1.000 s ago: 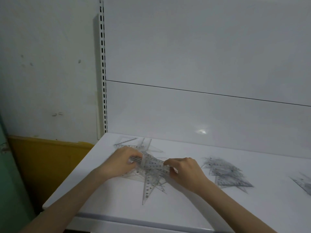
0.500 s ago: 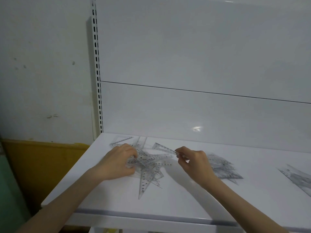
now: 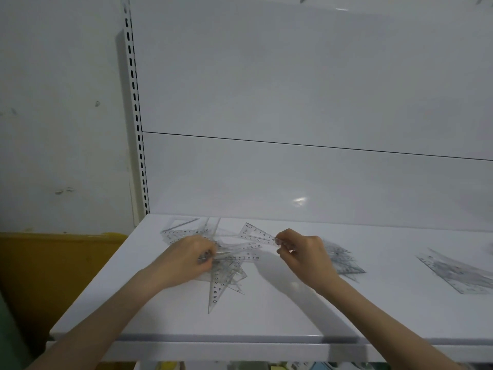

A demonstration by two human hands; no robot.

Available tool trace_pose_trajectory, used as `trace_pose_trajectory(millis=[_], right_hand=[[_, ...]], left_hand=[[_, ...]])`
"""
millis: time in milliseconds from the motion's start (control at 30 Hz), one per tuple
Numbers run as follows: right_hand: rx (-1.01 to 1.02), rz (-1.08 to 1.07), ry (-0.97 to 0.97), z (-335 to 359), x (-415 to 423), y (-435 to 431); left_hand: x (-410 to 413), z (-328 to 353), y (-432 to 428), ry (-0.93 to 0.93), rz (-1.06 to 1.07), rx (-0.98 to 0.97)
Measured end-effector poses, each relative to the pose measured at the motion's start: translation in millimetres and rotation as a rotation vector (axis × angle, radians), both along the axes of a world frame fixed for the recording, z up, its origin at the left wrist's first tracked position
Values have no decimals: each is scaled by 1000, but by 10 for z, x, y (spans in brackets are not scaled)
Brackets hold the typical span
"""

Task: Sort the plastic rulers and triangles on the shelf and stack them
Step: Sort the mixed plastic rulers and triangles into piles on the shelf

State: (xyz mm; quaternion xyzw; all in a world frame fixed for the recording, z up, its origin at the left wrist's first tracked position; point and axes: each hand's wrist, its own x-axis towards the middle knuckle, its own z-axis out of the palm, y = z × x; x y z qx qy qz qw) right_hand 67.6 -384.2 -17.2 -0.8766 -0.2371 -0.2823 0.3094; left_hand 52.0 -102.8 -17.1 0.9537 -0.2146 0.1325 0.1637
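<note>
- My right grip [image 3: 304, 252] pinches one clear triangle [image 3: 257, 233], raised off the heap [image 3: 226, 279] to separate it.
- My left grip [image 3: 190, 259] curls onto that jumbled heap near the shelf's [image 3: 266, 316] left edge, pinning it down.

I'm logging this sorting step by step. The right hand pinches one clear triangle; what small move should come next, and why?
Probably carry the small clear plastic triangle, pinched at one end by the right hand, rightward onto the pile of clear triangles just behind that hand. The left hand holds the mixed heap of clear rulers and triangles, so nothing should drag along.
</note>
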Motion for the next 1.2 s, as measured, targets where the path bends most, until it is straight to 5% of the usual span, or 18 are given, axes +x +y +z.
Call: trace_pose_trajectory(millis=[200,500,700,1200], right_hand=[[-56,-57,33,23,-119,-98],[-64,-139,116,-56,-180,-200],[-132,-178,86,3,-346,-577],[-257,-558,144,-228,-430,-3925]], left_hand=[[-51,43,-76,24,-18,-51],[-155,195,-123,-205,-17,-320],[29,141,-522,-261,-150,-264],[333,-65,-3568,-117,-415,-168]])
